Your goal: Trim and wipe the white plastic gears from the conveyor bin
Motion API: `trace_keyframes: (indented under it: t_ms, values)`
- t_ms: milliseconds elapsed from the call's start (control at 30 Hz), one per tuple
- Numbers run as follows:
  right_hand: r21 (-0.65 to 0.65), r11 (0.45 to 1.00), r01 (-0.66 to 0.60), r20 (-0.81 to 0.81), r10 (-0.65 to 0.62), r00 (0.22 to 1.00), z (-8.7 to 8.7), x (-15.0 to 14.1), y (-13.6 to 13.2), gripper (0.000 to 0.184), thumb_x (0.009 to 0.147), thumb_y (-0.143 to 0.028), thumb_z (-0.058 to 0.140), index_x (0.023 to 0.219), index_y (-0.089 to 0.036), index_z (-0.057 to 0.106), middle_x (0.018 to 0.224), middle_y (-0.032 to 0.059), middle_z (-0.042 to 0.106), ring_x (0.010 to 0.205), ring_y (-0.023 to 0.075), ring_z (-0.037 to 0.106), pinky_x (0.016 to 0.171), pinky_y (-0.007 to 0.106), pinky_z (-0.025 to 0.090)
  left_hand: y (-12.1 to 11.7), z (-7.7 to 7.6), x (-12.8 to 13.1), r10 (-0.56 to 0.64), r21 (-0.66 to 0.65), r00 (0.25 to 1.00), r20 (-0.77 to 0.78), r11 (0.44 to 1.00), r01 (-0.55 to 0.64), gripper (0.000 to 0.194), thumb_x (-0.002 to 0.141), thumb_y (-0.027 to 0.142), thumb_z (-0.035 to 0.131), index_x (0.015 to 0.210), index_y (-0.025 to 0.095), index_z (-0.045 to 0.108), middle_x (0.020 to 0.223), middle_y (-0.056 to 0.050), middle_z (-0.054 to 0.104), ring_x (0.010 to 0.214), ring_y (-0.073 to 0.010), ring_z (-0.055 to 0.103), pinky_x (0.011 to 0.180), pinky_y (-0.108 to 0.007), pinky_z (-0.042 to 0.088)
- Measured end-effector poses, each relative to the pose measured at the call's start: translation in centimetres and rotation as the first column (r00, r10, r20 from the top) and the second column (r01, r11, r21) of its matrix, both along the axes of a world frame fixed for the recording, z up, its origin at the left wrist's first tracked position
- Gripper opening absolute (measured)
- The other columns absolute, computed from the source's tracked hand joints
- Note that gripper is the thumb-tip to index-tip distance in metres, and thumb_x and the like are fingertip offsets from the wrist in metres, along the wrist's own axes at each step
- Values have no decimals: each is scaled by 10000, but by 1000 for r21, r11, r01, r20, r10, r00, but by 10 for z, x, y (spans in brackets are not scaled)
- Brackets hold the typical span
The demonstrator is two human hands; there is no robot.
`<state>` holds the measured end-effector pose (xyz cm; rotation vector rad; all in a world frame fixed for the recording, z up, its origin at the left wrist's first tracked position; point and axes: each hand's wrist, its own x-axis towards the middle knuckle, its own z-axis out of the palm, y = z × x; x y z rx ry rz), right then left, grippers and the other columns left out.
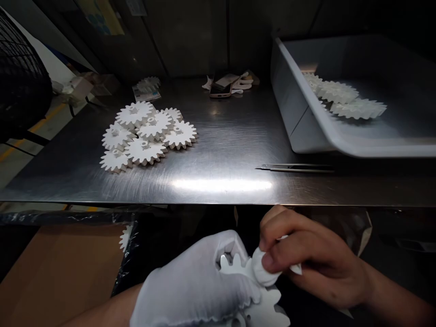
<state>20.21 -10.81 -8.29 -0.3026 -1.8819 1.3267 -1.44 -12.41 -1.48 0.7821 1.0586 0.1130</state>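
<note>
My left hand (pixel 197 281), in a white glove, is closed around a white toothed gear (pixel 265 309) below the table's front edge. The glove covers much of the gear; teeth show above the thumb and at the lower right. My bare right hand (pixel 313 254) pinches a wadded white cloth (pixel 265 270) and presses it against the gear's upper rim. Part of the cloth sticks out between the fingers. On the table ahead lies a heap of several similar white gears (pixel 145 150).
A grey plastic bin (pixel 313 131) at the right holds several gears. Tweezers (pixel 296 168) lie before it on the metal table (pixel 225 136). A phone (pixel 220 91) is at the back. At the lower left stands a plastic-lined carton (pixel 64 268); a black fan (pixel 23 77) is beyond.
</note>
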Motion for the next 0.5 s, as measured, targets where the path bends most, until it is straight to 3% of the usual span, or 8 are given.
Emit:
trace_keyframes:
  t_ms: [67, 167, 267, 333, 400, 500]
  values:
    - [54, 999, 1, -18, 0, 1000, -9, -2, -1, 345, 855, -35, 498, 1139, -168, 643, 992, 82, 618, 920, 210, 587, 808, 375, 503, -1, -1, 1, -9, -3, 1000, 19, 1000, 10, 267, 781, 170, 704, 653, 168, 470, 596, 86, 413, 540, -55, 383, 498, -179, 309]
    - [99, 995, 12, 142, -27, 989, -21, 1, -4, 361, 860, -14, 470, 1136, -168, 646, 994, 92, 629, 924, 218, 573, 792, 383, 497, -4, 0, 4, -43, -25, 999, 17, 999, 43, 261, 885, 245, 651, 690, 156, 503, 610, 77, 441, 496, -61, 396, 462, -184, 333]
    - [12, 997, 82, 233, -83, 969, -22, 11, -6, 359, 896, -11, 473, 1148, -194, 651, 1033, 87, 617, 956, 212, 581, 805, 366, 496, -4, 4, 8, -64, -45, 997, -32, 997, 62, 248, 869, 267, 668, 710, 157, 513, 604, 78, 445, 471, -57, 376, 434, -178, 304]
    - [-109, 978, 175, 192, -152, 970, -12, 18, -3, 330, 918, -42, 530, 1166, -230, 641, 1072, 75, 611, 1009, 209, 586, 829, 344, 495, -2, 6, 11, -83, -54, 995, -55, 995, 80, 266, 792, 232, 703, 661, 172, 479, 575, 83, 422, 465, -53, 349, 427, -179, 265]
    - [-201, 961, 190, 152, -161, 975, 3, 22, 3, 284, 923, -76, 573, 1138, -245, 647, 1043, 61, 624, 1013, 208, 593, 814, 320, 500, 1, 6, 14, -116, -61, 992, -54, 992, 113, 277, 713, 208, 708, 605, 185, 454, 548, 79, 410, 466, -54, 332, 423, -188, 242]
    - [-229, 973, 5, 145, 29, 989, 28, 17, 17, 168, 916, -95, 575, 990, -189, 692, 897, 50, 631, 815, 166, 619, 713, 283, 507, 7, 6, 20, -168, -56, 985, -35, 985, 166, 240, 678, 216, 665, 564, 193, 456, 536, 63, 407, 481, -67, 336, 426, -199, 237]
